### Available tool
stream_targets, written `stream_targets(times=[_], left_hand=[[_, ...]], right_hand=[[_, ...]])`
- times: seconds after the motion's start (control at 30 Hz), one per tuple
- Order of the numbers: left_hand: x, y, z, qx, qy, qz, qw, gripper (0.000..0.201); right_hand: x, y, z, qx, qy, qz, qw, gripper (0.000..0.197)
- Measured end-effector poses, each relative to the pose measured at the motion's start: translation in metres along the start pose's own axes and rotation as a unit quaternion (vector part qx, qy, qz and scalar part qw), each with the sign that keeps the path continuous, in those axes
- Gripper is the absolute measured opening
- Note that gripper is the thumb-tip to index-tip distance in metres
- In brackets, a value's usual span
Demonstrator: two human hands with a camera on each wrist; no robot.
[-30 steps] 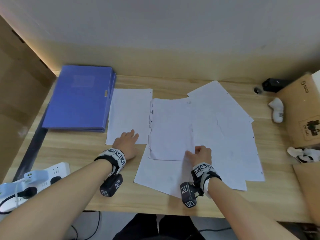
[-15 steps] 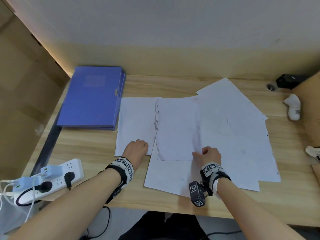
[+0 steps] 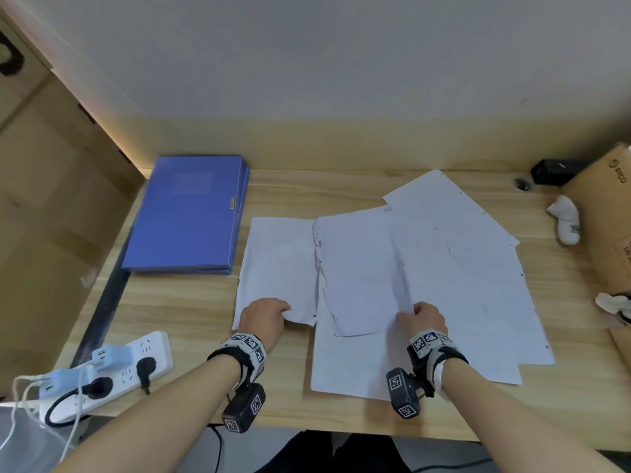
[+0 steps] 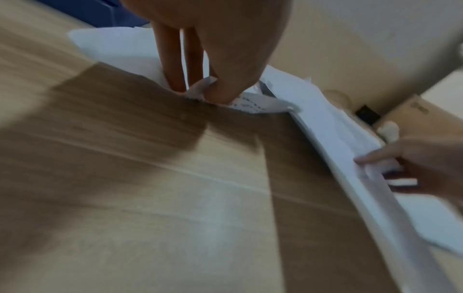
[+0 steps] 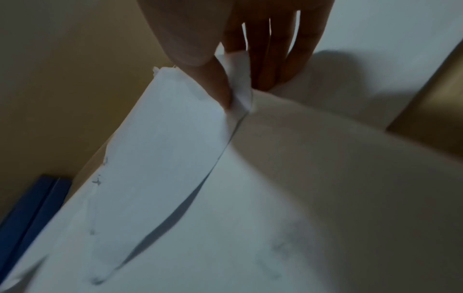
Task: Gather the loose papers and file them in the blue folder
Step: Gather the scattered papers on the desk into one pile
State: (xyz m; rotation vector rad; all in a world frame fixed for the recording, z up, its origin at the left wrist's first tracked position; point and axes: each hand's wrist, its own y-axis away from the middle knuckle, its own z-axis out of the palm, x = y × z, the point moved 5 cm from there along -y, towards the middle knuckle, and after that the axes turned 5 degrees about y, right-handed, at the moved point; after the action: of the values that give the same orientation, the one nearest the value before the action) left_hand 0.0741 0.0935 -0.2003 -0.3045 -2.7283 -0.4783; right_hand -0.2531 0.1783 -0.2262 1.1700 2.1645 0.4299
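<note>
A closed blue folder (image 3: 186, 213) lies at the back left of the wooden desk (image 3: 191, 302). Several white sheets are spread to its right. My left hand (image 3: 264, 317) pinches the near edge of the leftmost sheet (image 3: 278, 261); the left wrist view shows that sheet (image 4: 120, 47) crumpled between thumb and fingers (image 4: 172, 59). My right hand (image 3: 421, 317) pinches the near right corner of the middle sheet (image 3: 358, 268), lifting it off the overlapping sheets (image 3: 478, 285) beneath. In the right wrist view the lifted sheet (image 5: 162, 158) curls up and the folder (image 5: 27, 208) shows at lower left.
A white power strip (image 3: 102, 370) with plugs and cables sits at the desk's front left. Cardboard boxes (image 3: 607, 227) stand at the right, with a white sock-like item (image 3: 566, 220), a crumpled cloth (image 3: 614, 303) and a black device (image 3: 553, 170). A wall backs the desk.
My left hand went from lying flat on the leftmost sheet to pinching its near edge. The right hand has raised the middle sheet's corner slightly. The head view shifted.
</note>
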Motion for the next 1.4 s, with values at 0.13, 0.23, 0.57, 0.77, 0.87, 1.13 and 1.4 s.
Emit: stream_targets(times=[0.13,0.23,0.57,0.77,0.87,1.13,1.4], left_hand=[[0.0,0.003,-0.036,0.084,0.131,-0.086,0.984,0.013],[0.004,-0.005,-0.062,0.137,0.289,-0.14,0.937,0.013],[0.008,-0.026,-0.103,0.202,0.612,-0.203,0.737,0.01],[-0.023,0.0,-0.083,0.202,0.671,-0.254,0.667,0.03],[-0.04,0.015,-0.075,0.203,0.676,-0.277,0.652,0.033],[-0.059,0.037,-0.029,0.143,0.616,-0.315,0.708,0.029],[-0.072,0.046,-0.028,0.179,0.614,-0.3,0.707,0.022]], right_hand=[[-0.018,0.001,-0.039,0.016,-0.129,-0.034,0.991,0.014],[-0.051,0.007,-0.087,0.059,-0.214,-0.106,0.969,0.02],[-0.164,0.069,-0.159,0.082,-0.289,-0.319,0.899,0.031],[-0.191,0.08,-0.082,-0.001,-0.216,-0.365,0.905,0.018],[-0.194,0.08,-0.03,-0.048,-0.174,-0.356,0.917,0.014],[-0.174,0.081,0.071,-0.104,-0.081,-0.306,0.943,0.012],[-0.147,0.067,0.077,-0.103,-0.067,-0.282,0.952,0.019]])
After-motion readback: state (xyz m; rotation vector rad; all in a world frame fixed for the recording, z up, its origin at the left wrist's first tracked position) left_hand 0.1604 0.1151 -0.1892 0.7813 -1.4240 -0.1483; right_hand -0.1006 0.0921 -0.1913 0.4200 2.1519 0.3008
